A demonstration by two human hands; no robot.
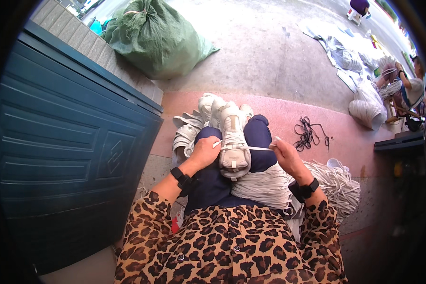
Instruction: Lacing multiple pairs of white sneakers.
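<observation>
So the person is sitting on the ground with a white sneaker [234, 142] balanced sole-down on their lap, toe pointing to 12 o'clock. The left hand [204, 152] sits at 9 o'clock of the shoe, fingers pinched closed on one end of a white lace [259, 148]; the right hand [285, 154] is at 3 o'clock, also pinched closed on the other end, with the lace pulled taut across the eyelets. A thick bundle of white laces [265, 185] is draped over the right thigh, spilling to a bigger heap [338, 182] on the floor at 4 o'clock.

What could go sideways, honestly: the shoe only rests on the knees, so an uneven tug could probably tip it off toward the pile of white shoes [194, 125] just beyond. A thin lace tip held by fingertips could slip out, or pull unevenly through. The lap bundle looks loose enough to slide off too.

Further out there's a tangle of black laces [307, 132] at 2 o'clock, a green sack [156, 38] at 11, and another person [409, 90] working well apart.
</observation>
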